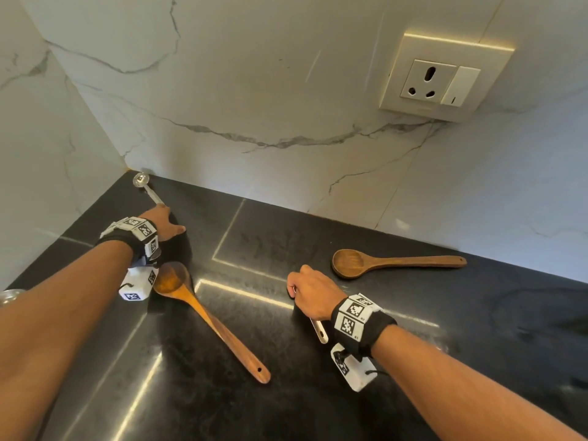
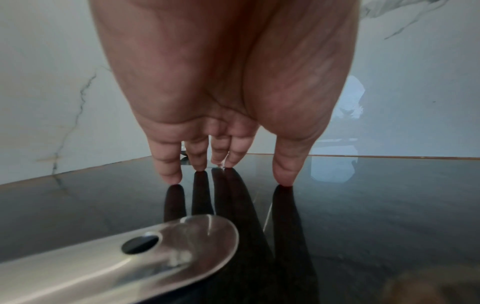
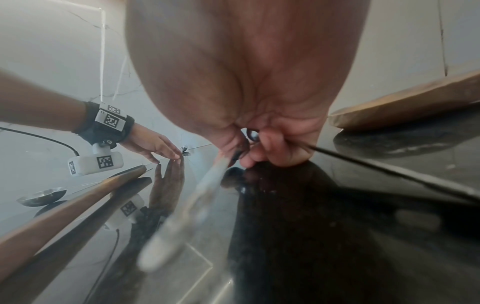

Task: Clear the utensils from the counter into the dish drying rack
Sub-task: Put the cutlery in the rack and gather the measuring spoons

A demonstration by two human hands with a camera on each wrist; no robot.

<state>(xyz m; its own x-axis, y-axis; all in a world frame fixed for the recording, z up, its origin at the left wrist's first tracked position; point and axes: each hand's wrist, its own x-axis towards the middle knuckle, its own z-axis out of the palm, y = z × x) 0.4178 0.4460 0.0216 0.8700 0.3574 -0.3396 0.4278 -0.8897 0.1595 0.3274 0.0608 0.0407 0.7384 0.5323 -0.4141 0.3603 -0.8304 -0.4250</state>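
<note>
The steel spoon [image 1: 148, 189] lies in the counter's [image 1: 318, 393] back-left corner, handle pointed toward the left hand [image 1: 164, 222], whose straight fingers [image 2: 168, 164] touch down at its end, gripping nothing. A white-handled utensil [image 1: 319, 331] is gripped by the right hand [image 1: 310, 296].

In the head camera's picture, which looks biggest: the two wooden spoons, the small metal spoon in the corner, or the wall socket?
1. Near wooden spoon, longest, though it lies closest to the camera.
2. Far wooden spoon and wall socket: too alike in extent to rank.
3. Metal spoon, smallest, partly hidden by the left hand.
</note>
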